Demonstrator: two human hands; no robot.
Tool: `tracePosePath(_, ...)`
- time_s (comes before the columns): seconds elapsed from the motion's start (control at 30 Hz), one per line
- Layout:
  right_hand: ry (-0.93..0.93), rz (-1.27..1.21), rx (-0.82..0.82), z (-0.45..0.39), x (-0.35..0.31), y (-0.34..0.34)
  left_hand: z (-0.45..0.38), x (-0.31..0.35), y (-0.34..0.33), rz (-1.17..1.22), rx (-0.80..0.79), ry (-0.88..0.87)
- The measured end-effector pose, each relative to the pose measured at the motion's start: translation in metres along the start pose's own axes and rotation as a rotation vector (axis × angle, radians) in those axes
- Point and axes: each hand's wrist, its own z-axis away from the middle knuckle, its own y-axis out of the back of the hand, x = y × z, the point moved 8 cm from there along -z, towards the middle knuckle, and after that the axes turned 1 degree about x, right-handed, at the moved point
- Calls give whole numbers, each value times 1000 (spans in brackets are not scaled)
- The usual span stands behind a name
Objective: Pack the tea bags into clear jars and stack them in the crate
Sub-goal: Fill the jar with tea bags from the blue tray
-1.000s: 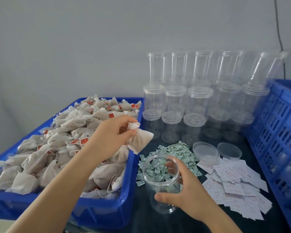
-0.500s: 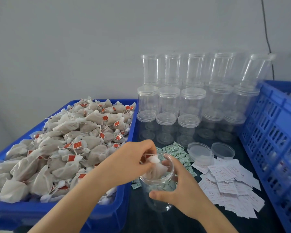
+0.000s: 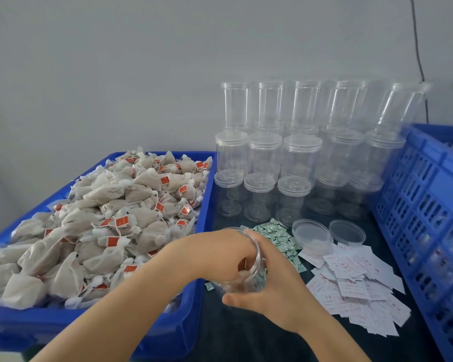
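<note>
An open clear jar stands on the dark table at front centre. My right hand grips its side, thumb across the front. The fingers of my left hand reach down into the jar's mouth, holding a tea bag inside it; the bag is mostly hidden by the fingers. A blue tray on the left is heaped with white tea bags with red tags. The blue slatted crate stands at the right edge.
Stacked empty clear jars with lids line the back wall. Two loose lids lie before them. A pile of small green sachets and a spread of white paper slips lie right of the held jar.
My left hand carried a tea bag from above the tray down to the jar and has pushed it inside; its fingers are now deep in the mouth. My right hand kept its grip.
</note>
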Motion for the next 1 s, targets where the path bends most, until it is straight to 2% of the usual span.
tracePosePath(0.03, 5, -1, 0, 0, -1, 0, -3, -2, -2, 7, -37, 60)
tracePosePath(0.1, 7, 13, -3, 0, -3, 1, -5, -4, 1, -62, -29, 47)
tracePosePath(0.13, 9, 18, -4, 1, -3, 1, -10, 1, -2, -148, -22, 63)
tracePosePath(0.17, 10, 16, -5, 1, -3, 0, -17, 7, -14, -335, -71, 147)
tracePosePath(0.2, 5, 12, -9, 1, -2, 0, -19, 16, -31, -534, -202, 285)
tracePosePath(0.23, -2, 9, -15, 2, 0, -2, -11, 13, -52, -508, -396, 422)
tracePosePath(0.27, -10, 6, -20, 3, 1, -3, -13, 12, -52, -529, -444, 487)
tracePosePath(0.3, -17, 1, -24, 4, 3, -4, -23, 11, -51, -552, -424, 438)
tracePosePath(0.37, -28, -21, -26, 4, 5, -4, -31, 11, -27, -548, -267, 190)
tracePosePath(0.43, -39, -38, -34, 4, 7, -5, -3, 16, -11, -149, -252, -23)
tracePosePath(0.5, -48, -70, -41, 6, 13, -7, 7, 12, 0, -85, -224, -118)
tracePosePath(0.57, -61, -88, -36, 9, 22, -11, 6, 14, 7, 12, -126, -160)
tracePosePath(0.67, -101, -136, -7, 15, 40, -16, 17, -19, 32, 91, 111, -92)
tracePosePath(0.77, -138, -183, 5, 17, 56, -21, 33, -53, 39, -19, 284, 10)
tracePosePath(0.87, -120, -201, -28, 18, 62, -27, 42, -83, 18, -84, 243, 163)
tracePosePath(1.0, -71, -214, -45, 18, 63, -33, 46, -93, -8, -15, 144, 248)
